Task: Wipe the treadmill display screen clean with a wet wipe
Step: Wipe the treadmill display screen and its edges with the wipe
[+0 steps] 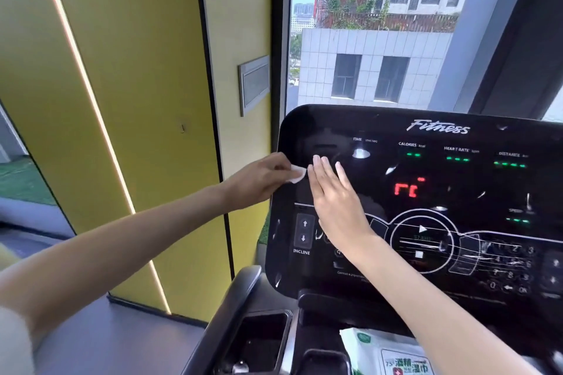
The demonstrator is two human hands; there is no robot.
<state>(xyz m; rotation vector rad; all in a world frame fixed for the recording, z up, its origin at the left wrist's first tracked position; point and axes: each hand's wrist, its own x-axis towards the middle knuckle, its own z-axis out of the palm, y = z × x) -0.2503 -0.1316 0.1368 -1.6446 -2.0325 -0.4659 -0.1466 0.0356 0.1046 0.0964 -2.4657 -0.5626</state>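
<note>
— Where is our wet wipe [295, 175]?
— Pinched in the fingers of our left hand [262, 179], at the display screen's [457, 192] left edge. Our right hand [335, 195] lies flat just right of it, fingers straight and together.
— So we likely sweep rightward.

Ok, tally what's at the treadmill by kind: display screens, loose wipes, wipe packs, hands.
Glossy black treadmill display screen: 1
Small white wet wipe: 1
White-and-green soft wipe pack: 1
Bare hands: 2, left hand holding the wipe, right hand flat on the screen
Total: 5
</note>
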